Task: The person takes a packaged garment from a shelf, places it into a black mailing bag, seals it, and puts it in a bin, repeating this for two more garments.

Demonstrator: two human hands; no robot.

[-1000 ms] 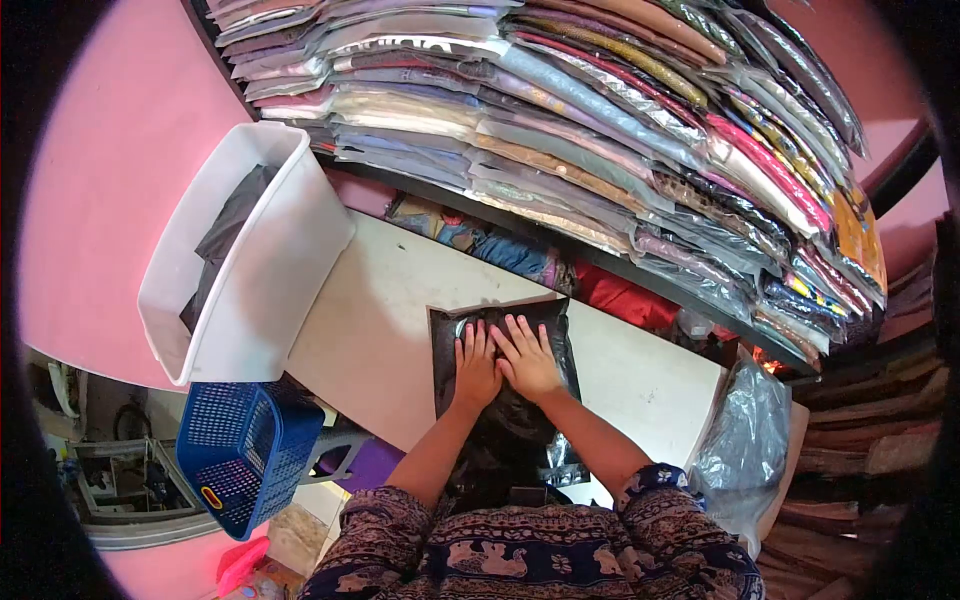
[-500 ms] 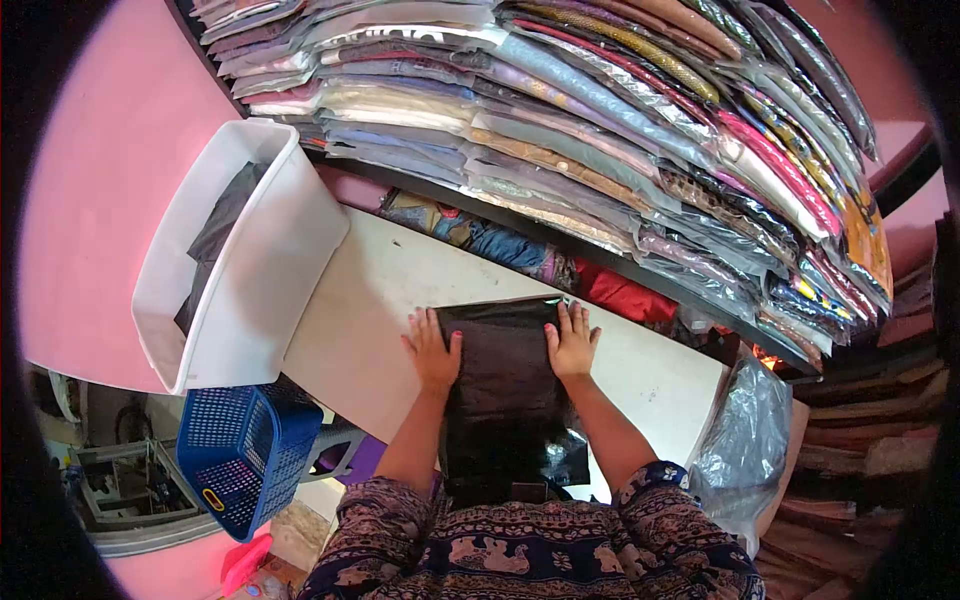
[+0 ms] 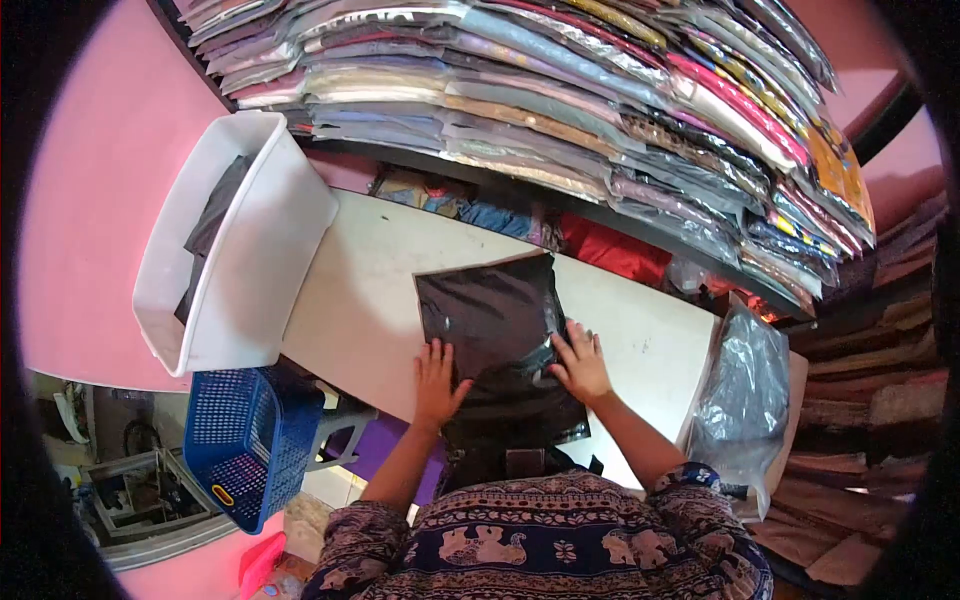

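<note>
A glossy black plastic bag [image 3: 490,315] lies on the white table [image 3: 375,270] in front of my body, creased across its middle. My left hand [image 3: 437,385] rests against its left side, fingers spread and stretched out. On the opposite side, my right hand [image 3: 583,362] touches the right edge with fingers apart. Neither hand is closed around the bag. The near end of the bag reaches toward my patterned shirt [image 3: 560,530]. Whether anything is inside the bag cannot be seen.
Shelves of plastic-wrapped folded garments [image 3: 540,120] run behind the table. To the left stands a white bin [image 3: 265,240] with dark material inside, above a blue basket [image 3: 240,430]. Clear plastic packaging [image 3: 742,380] sits at the table's right end.
Both hands have slid from the bag's far part toward my body. The bag is now more wrinkled, with its far edge slanted. The camera view has shifted slightly.
</note>
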